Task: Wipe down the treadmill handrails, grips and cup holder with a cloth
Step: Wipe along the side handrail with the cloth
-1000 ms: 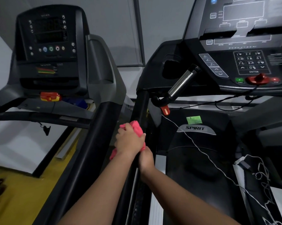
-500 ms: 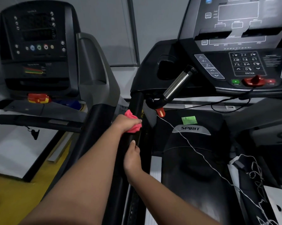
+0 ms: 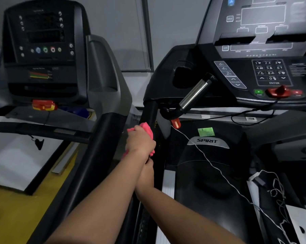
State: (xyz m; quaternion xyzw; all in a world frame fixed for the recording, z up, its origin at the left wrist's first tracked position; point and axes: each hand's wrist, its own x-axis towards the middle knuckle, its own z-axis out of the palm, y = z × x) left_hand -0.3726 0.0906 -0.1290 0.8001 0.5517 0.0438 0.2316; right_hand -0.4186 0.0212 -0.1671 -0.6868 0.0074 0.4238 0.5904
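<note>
Since half a second ago the left hand (image 3: pixel 139 143) has slid back down the rail, so the cloth now sits just above the right hand (image 3: pixel 147 173) rather than apart from it. Nearest, both forearms reach forward and nearly cross. Each hand's grip is closed: the right clasps the black handrail (image 3: pixel 149 113) bare, probably to steady the body, and the left is clenched on the pink cloth (image 3: pixel 147 128), pressing it around the same rail so each stroke rubs the surface all round. Judging by this, the rail is mid-wipe, while the other parts look untouched. Just beyond, a chrome grip (image 3: pixel 195 94) angles up from a black elbow with a red clip (image 3: pixel 175 123) hanging below it and a thin white cord trailing off. A green sticker sits above a badge reading "SPIRIT" (image 3: pixel 207 140). Farther up, the dark cup holder (image 3: pixel 181 74) is sunk in the console's left wing. The keypad (image 3: pixel 270 73) shows digits, "ENTER", incline steps 6, 4, 2, and a green start button. A second treadmill (image 3: pixel 43 50) stands to the left, its lettering too blurred to read.
</note>
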